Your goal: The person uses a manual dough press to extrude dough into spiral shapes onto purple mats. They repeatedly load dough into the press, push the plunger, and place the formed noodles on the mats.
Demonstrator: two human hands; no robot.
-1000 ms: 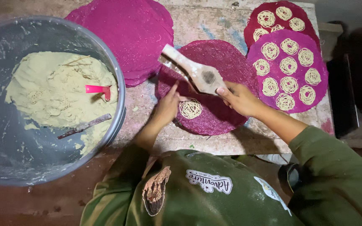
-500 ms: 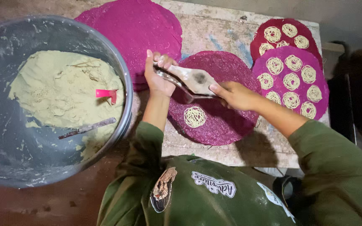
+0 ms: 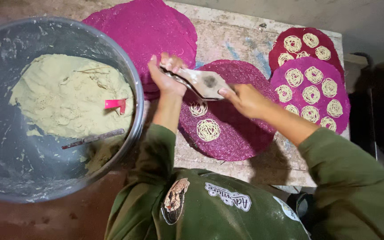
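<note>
I see both hands, left hand (image 3: 165, 80) and right hand (image 3: 243, 98), clamped on the press (image 3: 203, 82), angled crosswise above the magenta mat (image 3: 241, 133), where a second noodle coil (image 3: 198, 108) has appeared.

Metal noodle press (image 3: 201, 81) above pink mat (image 3: 241, 133)

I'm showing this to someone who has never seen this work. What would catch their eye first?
Probably both hands, left hand and right hand, gripping a metal press above the magenta mat at centre, where two noodle coils lie. At left, a big grey tub holds pale dough; at right, filled mats overlap.
</note>
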